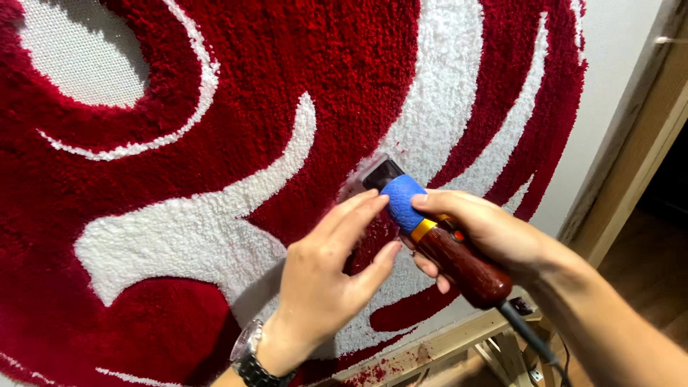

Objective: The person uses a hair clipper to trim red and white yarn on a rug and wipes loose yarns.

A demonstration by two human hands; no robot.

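A red and white tufted rug (215, 143) is stretched upright on a frame and fills most of the view. My right hand (487, 233) grips an electric clipper (430, 229) with a dark red body, a gold ring and a blue-wrapped neck; its black head presses on the pile at a red and white border. My left hand (330, 276), with a metal wristwatch (251, 355), rests on the rug just left of the clipper, fingertips touching the blue wrap. A black cord (530, 333) trails down from the clipper's end.
The wooden frame bar (444, 344) runs under the rug's lower edge, sprinkled with red fluff. Bare white backing cloth (616, 86) shows right of the pile. A wooden door frame (638, 158) stands at the far right, beside dark wooden floor (652, 272).
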